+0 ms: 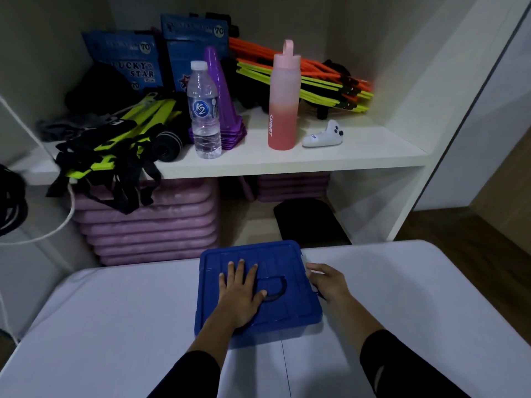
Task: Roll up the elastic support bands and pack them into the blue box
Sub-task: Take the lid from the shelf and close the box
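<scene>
The blue box sits on the white table with its lid on, a dark handle recessed in the lid's middle. My left hand lies flat on the lid, fingers straight and spread. My right hand is at the box's right edge, fingers curved against the rim by a side latch. Whether it grips the latch is unclear. No elastic support bands are visible on the table.
A white shelf behind the table carries a water bottle, a pink bottle, purple cones, a white controller, yellow-black straps and orange-yellow rods. Purple mats are stacked below.
</scene>
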`<state>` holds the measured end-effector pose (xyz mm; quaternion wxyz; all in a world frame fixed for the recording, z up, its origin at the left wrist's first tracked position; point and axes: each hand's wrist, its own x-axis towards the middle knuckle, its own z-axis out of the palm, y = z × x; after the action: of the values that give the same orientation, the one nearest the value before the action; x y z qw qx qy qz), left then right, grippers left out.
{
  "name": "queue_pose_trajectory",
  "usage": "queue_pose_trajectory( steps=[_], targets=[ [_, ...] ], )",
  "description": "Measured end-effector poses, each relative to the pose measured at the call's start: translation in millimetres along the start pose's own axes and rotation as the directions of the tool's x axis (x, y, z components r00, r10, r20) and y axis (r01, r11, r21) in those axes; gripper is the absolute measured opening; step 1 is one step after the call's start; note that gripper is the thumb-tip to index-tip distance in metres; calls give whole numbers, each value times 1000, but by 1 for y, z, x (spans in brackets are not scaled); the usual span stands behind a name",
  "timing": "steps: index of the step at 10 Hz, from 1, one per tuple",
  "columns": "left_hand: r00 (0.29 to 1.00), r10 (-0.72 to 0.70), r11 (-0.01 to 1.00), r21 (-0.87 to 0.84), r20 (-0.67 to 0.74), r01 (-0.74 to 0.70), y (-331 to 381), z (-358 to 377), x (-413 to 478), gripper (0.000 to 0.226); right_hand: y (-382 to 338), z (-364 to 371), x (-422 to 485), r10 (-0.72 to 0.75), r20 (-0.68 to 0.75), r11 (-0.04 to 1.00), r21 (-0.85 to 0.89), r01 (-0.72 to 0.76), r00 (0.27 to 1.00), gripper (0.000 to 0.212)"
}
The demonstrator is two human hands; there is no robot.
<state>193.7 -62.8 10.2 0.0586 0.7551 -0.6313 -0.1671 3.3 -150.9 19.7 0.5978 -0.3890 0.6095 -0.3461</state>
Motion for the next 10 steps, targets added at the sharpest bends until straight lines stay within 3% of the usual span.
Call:
queue_pose_trajectory(
  steps=[2, 5, 6, 7, 8, 9, 10],
  targets=[
    [1000, -1, 1000, 5, 5, 1, 0, 1, -1, 67, 0, 2, 2, -30, 37, 1000, -8, 30, 999, 44],
    [1000, -2, 1000, 1, 4, 2, 1, 0, -1, 67, 2, 2, 3, -77, 69, 992, -99, 84, 995, 46],
    [1000, -3, 1000, 0, 6, 3, 2, 0, -2, 67, 5, 9, -5, -131, 17, 966, -224, 131, 991, 45],
    [1000, -9, 1000, -10, 12, 9, 0, 1, -3, 67, 10, 14, -7, -152, -4, 973, -179, 148, 988, 41],
    [1000, -15, 1000, -26, 15, 15, 0, 1, -3, 68, 12, 15, -7, -203, -9, 950, -244, 195, 979, 39],
    [1000, 3, 991, -135, 30, 1, -2, -6, -3, 70, 16, 16, -10, -300, 15, 894, -345, 286, 954, 39],
    [997, 5, 908, -417, -79, -37, -13, -18, -13, 52, 25, 17, -12, -450, 89, 625, -679, 385, 888, 45]
  ],
)
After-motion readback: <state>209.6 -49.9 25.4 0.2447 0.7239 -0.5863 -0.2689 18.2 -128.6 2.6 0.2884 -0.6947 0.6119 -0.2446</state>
